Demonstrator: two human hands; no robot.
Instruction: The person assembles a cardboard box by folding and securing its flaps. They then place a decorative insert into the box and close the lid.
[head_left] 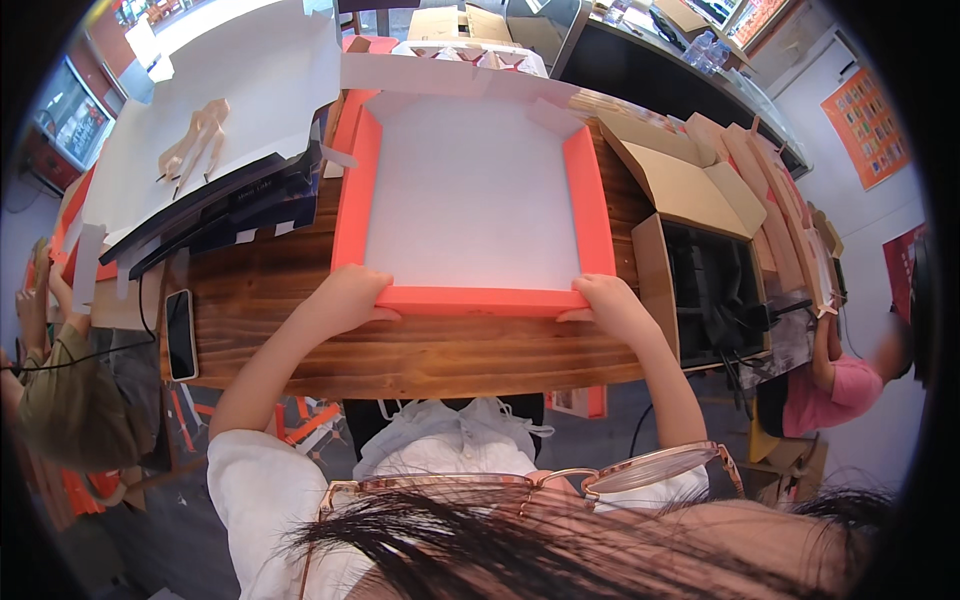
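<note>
Head view: the red, white-lined open box (pixel 473 200) lies on the tabletop (pixel 470 355) straight ahead, nearly square, without a clear long axis; left hand (pixel 352 297) and right hand (pixel 612 306) clamp its near corners, equally close. A brown carton (pixel 654 285) crowds its right; a phone (pixel 181 335) lies farther left.

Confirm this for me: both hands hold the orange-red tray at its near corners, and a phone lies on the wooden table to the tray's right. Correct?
Not quite: the head view shows the phone on the wooden table to the tray's left. The left hand and right hand do hold the orange-red tray at its near corners.
</note>
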